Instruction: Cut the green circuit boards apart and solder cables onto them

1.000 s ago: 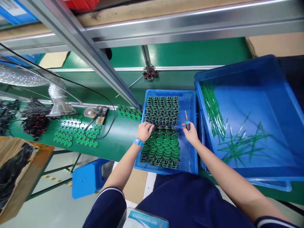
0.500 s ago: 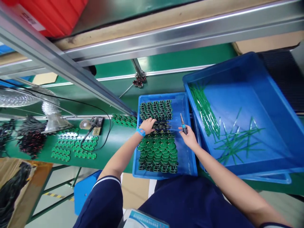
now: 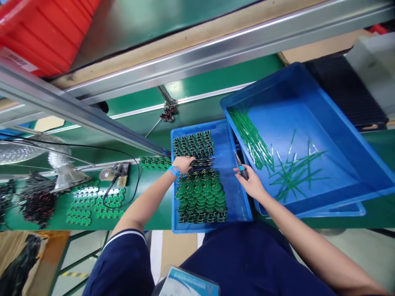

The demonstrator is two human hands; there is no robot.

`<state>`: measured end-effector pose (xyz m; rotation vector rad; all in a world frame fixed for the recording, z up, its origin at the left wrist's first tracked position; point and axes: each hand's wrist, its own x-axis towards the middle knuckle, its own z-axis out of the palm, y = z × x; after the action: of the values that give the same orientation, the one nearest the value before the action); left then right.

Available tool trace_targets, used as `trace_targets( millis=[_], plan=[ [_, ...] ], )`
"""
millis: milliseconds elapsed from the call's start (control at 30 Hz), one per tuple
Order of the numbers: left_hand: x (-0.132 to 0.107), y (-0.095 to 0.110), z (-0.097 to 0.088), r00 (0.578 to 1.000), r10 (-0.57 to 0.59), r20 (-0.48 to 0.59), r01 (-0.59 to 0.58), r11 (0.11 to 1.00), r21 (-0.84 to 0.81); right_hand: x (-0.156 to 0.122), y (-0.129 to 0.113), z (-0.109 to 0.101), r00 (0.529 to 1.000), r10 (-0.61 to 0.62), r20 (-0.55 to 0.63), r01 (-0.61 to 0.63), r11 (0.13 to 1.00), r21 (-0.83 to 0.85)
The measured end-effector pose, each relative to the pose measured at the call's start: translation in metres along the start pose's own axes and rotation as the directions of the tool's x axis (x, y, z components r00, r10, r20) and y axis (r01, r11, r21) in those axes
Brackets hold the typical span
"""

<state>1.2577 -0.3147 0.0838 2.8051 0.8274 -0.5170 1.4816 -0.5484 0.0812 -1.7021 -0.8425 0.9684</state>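
Note:
My left hand point(image 3: 184, 164), with a blue band at the wrist, is closed at the left end of a dark row of circuit boards point(image 3: 203, 163) seen nearly edge-on. These boards lie in a blue tray point(image 3: 239, 201), between a back group of boards point(image 3: 193, 144) and a front group of overlapping round green boards point(image 3: 200, 193). Over the tray's right side, my right hand point(image 3: 250, 181) is closed around slim pointed pliers point(image 3: 242, 169) with black and blue handles. Their tip points up and away, apart from the boards. Fingertips of my left hand are partly hidden.
A larger blue bin point(image 3: 336, 176) with green cable ties point(image 3: 251, 133) sits tilted at right. Leftward on the bench are more round green boards point(image 3: 95, 201), a soldering iron point(image 3: 116, 174) with its cord, and wire bundles point(image 3: 38, 197). A metal shelf frame point(image 3: 185, 68) crosses above.
My left hand has drawn back to the left end of the dark row, its fingers closer together. My right hand with the pliers has shifted slightly toward me. The view has moved a little.

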Motion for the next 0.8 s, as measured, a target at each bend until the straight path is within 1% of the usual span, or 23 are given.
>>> trace_targets(
  millis=[67, 133, 167, 200, 233, 267, 300, 367, 400, 433, 467, 500, 533, 567, 600, 633, 667, 700, 733, 767, 800],
  plan=[
    [-0.013, 0.003, -0.019, 1.000, 0.008, -0.019, -0.008, 1.000, 0.003, -0.002, -0.008, -0.012, 1.000, -0.020, -0.022, 0.020, 0.999, 0.027],
    [-0.031, 0.012, -0.041, 0.998, 0.042, -0.051, -0.044, 0.999, -0.023, 0.000, -0.017, -0.024, 0.997, -0.046, -0.066, 0.050, 0.997, 0.055],
    [-0.040, 0.020, -0.052, 0.994, 0.076, -0.081, -0.082, 0.994, -0.073, 0.002, -0.021, -0.029, 0.995, -0.055, -0.081, 0.062, 0.995, 0.077],
    [-0.048, 0.031, -0.064, 0.987, 0.113, -0.116, -0.131, 0.979, -0.154, 0.005, -0.026, -0.032, 0.996, -0.053, -0.070, 0.061, 0.991, 0.116],
    [-0.055, 0.044, -0.075, 0.978, 0.148, -0.148, -0.184, 0.946, -0.268, 0.008, -0.031, -0.035, 0.999, -0.036, -0.023, 0.039, 0.984, 0.174],
    [-0.059, 0.059, -0.085, 0.970, 0.168, -0.175, -0.227, 0.884, -0.410, 0.009, -0.035, -0.037, 0.998, 0.000, 0.064, -0.015, 0.969, 0.247],
    [-0.062, 0.076, -0.094, 0.967, 0.173, -0.185, -0.248, 0.790, -0.560, 0.009, -0.038, -0.037, 0.984, 0.041, 0.174, -0.095, 0.944, 0.316],
    [-0.061, 0.112, -0.106, 0.972, 0.157, -0.173, -0.231, 0.548, -0.804, 0.004, -0.042, -0.036, 0.920, 0.106, 0.378, -0.262, 0.883, 0.390],
    [-0.059, 0.129, -0.110, 0.975, 0.145, -0.170, -0.217, 0.431, -0.876, -0.002, -0.043, -0.036, 0.893, 0.128, 0.432, -0.316, 0.861, 0.398],
    [-0.056, 0.145, -0.112, 0.975, 0.129, -0.179, -0.213, 0.337, -0.917, -0.008, -0.042, -0.037, 0.880, 0.144, 0.452, -0.346, 0.847, 0.403],
    [-0.053, 0.159, -0.113, 0.973, 0.109, -0.203, -0.226, 0.278, -0.934, -0.016, -0.039, -0.039, 0.880, 0.152, 0.449, -0.354, 0.841, 0.409],
    [-0.051, 0.172, -0.113, 0.967, 0.089, -0.240, -0.255, 0.263, -0.931, -0.024, -0.036, -0.042, 0.888, 0.155, 0.432, -0.350, 0.838, 0.419],
    [-0.049, 0.183, -0.112, 0.955, 0.069, -0.290, -0.297, 0.293, -0.909, -0.031, -0.033, -0.046, 0.898, 0.157, 0.412, -0.344, 0.834, 0.431],
    [-0.048, 0.193, -0.110, 0.937, 0.041, -0.347, -0.337, 0.369, -0.866, -0.038, -0.029, -0.051, 0.909, 0.156, 0.386, -0.331, 0.835, 0.441],
    [-0.047, 0.201, -0.108, 0.914, -0.005, -0.406, -0.354, 0.479, -0.803, -0.043, -0.026, -0.057, 0.921, 0.154, 0.358, -0.313, 0.839, 0.445],
    [-0.046, 0.207, -0.106, 0.885, -0.075, -0.460, -0.330, 0.594, -0.733, -0.048, -0.023, -0.064, 0.933, 0.153, 0.326, -0.295, 0.844, 0.447],
    [-0.045, 0.212, -0.103, 0.850, -0.167, -0.499, -0.269, 0.678, -0.685, -0.051, -0.021, -0.072, 0.944, 0.154, 0.291, -0.277, 0.850, 0.448],
    [-0.044, 0.218, -0.100, 0.811, -0.283, -0.512, -0.191, 0.699, -0.689, -0.054, -0.020, -0.079, 0.954, 0.156, 0.255, -0.259, 0.856, 0.447],
    [-0.041, 0.223, -0.097, 0.780, -0.407, -0.475, -0.124, 0.644, -0.755, -0.056, -0.020, -0.087, 0.964, 0.156, 0.216, -0.239, 0.864, 0.443],
    [-0.037, 0.231, -0.094, 0.783, -0.497, -0.374, -0.083, 0.513, -0.855, -0.057, -0.022, -0.093, 0.972, 0.154, 0.176, -0.217, 0.872, 0.438],
    [-0.033, 0.240, -0.090, 0.824, -0.519, -0.228, -0.058, 0.323, -0.944, -0.058, -0.024, -0.099, 0.980, 0.149, 0.132, -0.192, 0.882, 0.430]
  ],
)
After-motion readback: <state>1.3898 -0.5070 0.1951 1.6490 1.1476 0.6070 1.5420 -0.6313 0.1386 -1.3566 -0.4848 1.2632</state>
